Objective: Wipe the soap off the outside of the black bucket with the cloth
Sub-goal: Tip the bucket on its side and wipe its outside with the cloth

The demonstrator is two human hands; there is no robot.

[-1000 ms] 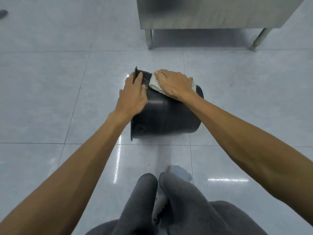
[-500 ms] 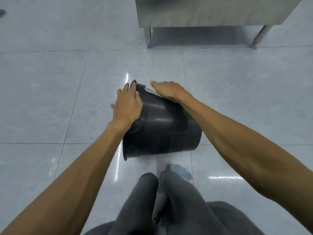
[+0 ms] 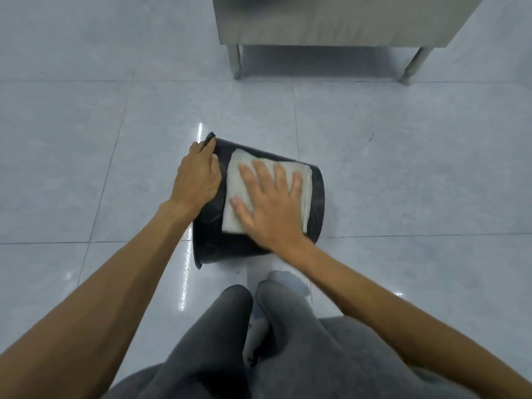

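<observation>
The black bucket [image 3: 315, 214] lies on its side on the tiled floor, its mouth to the left and its base to the right. A folded white cloth [image 3: 234, 185] is spread over the upper side wall. My right hand [image 3: 267, 203] presses flat on the cloth with fingers spread. Near the rim at the left end, my left hand [image 3: 198, 177] rests on the bucket, its fingertips curled over the rim's far edge. No soap is visible on the wall I can see.
A stainless-steel table or cabinet [image 3: 331, 21] on thin legs stands beyond the bucket at the top. My knees in grey trousers [image 3: 259, 341] are close under the bucket. Glossy grey floor tiles [image 3: 72, 168] surround it on all sides.
My right hand and the cloth have slid from the far edge of the bucket toward me over the side wall, and the cloth now shows spread out. The left hand stays at the rim.
</observation>
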